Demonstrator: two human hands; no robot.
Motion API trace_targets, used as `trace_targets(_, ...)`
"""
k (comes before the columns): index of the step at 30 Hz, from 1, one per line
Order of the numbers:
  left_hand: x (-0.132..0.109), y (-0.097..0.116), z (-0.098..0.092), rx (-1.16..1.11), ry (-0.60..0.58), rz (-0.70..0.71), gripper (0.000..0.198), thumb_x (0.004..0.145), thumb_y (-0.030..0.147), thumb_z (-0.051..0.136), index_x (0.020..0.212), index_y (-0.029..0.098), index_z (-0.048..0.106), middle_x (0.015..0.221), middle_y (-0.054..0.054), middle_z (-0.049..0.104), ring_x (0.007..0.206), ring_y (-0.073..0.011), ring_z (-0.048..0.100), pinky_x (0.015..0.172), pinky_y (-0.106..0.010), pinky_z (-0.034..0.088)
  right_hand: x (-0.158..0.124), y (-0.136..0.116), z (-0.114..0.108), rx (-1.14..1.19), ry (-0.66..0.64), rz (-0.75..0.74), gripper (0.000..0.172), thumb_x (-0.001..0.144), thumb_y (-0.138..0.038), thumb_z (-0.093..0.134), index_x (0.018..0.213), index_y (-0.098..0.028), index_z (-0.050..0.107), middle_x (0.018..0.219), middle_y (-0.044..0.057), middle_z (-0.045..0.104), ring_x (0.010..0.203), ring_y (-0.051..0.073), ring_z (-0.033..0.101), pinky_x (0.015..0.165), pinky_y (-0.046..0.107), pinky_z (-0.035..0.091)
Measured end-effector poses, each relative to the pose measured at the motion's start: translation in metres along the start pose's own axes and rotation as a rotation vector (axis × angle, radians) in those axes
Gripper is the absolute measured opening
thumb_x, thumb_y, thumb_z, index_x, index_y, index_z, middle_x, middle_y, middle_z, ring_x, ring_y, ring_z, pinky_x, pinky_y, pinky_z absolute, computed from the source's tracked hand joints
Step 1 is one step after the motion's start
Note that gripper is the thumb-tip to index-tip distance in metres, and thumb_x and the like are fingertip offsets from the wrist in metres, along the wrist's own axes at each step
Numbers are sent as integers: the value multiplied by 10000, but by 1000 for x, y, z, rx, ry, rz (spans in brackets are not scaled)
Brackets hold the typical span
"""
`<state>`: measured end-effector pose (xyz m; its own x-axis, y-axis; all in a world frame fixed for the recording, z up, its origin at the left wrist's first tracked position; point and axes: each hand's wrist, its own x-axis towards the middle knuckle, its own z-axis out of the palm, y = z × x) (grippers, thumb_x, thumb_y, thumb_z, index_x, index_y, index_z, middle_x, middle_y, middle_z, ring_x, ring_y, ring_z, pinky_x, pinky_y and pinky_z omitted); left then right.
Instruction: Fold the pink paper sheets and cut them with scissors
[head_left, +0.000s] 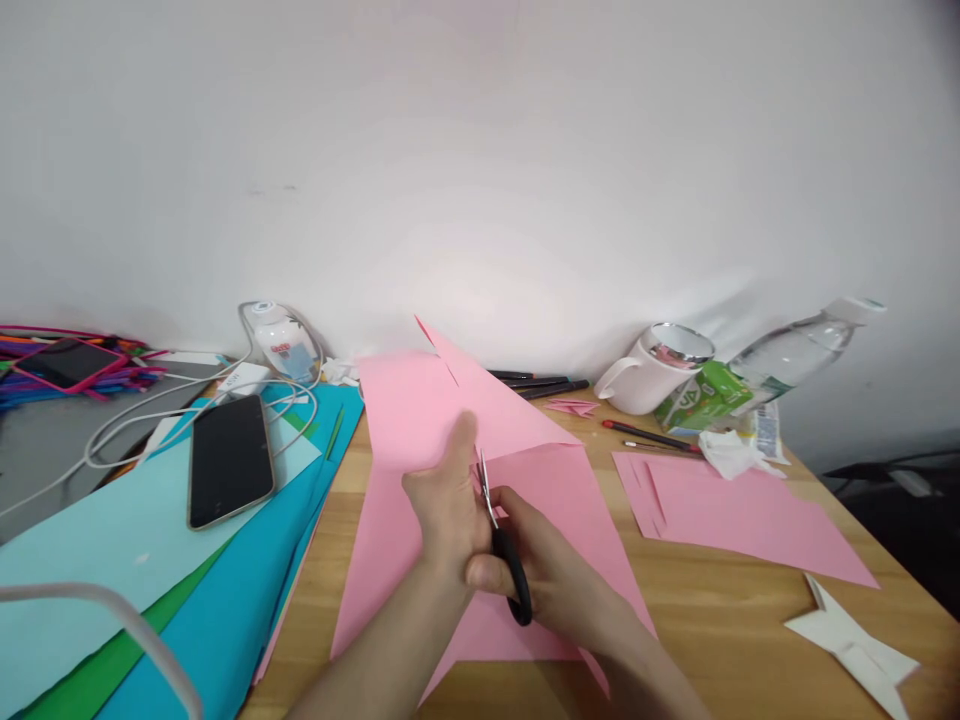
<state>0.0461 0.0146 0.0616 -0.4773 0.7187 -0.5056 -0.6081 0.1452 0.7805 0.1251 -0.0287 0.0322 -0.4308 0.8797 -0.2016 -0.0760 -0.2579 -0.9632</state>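
My left hand [448,500] is closed on a folded pink sheet [499,405], its thumb laid along the paper and pointing up. Black-handled scissors [511,575] are in my right hand [551,575], with the thumb and fingers around the handles. The blades point up, close beside the left hand's fingers and at the sheet's lower edge; whether paper lies between them is hard to see. Larger pink paper [382,560] lies flat on the wooden table beneath both hands.
Left: a phone [231,462] on blue paper [225,620], white cables, a small bottle [285,343]. Right: a mug [651,370], a green packet [705,398], a tilted plastic bottle [795,350], pens [651,437], pink sheets [735,510], a white paper cutout [855,645]. A wall stands behind.
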Motion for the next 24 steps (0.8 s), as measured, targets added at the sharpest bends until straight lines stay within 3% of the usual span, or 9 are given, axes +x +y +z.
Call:
trace_targets(4, -1, 1, -1, 122, -8, -43, 411, 576, 363, 776, 492, 187, 415, 456, 83, 340, 394, -63, 339, 358, -225, 342, 0, 1, -1, 21, -4, 19, 469, 654, -457, 759, 849, -210, 411, 614, -75, 439, 525, 91, 386, 477, 204, 358)
trace_targets(9, 1, -3, -4, 179, 1, -71, 520, 541, 462, 777, 486, 222, 319, 443, 97, 250, 385, -65, 278, 328, -229, 312, -4, 0, -5, 55, -35, 48, 468, 698, -449, 731, 905, -219, 378, 656, -36, 551, 596, 134, 512, 521, 231, 385)
trace_targets(14, 4, -10, -8, 224, -27, -104, 525, 507, 555, 764, 495, 218, 361, 452, 77, 312, 381, -87, 346, 327, -243, 311, -4, -2, -8, 45, -33, 10, 450, 718, -498, 693, 874, -225, 371, 641, -39, 566, 587, 142, 561, 565, 265, 438)
trace_targets(24, 2, -11, -5, 228, 14, -46, 505, 510, 530, 764, 483, 209, 375, 436, 70, 333, 362, -82, 336, 317, -244, 306, -4, -6, -12, 14, -71, 41, 508, 697, -509, 718, 913, -205, 373, 644, -42, 542, 611, 127, 529, 575, 254, 443)
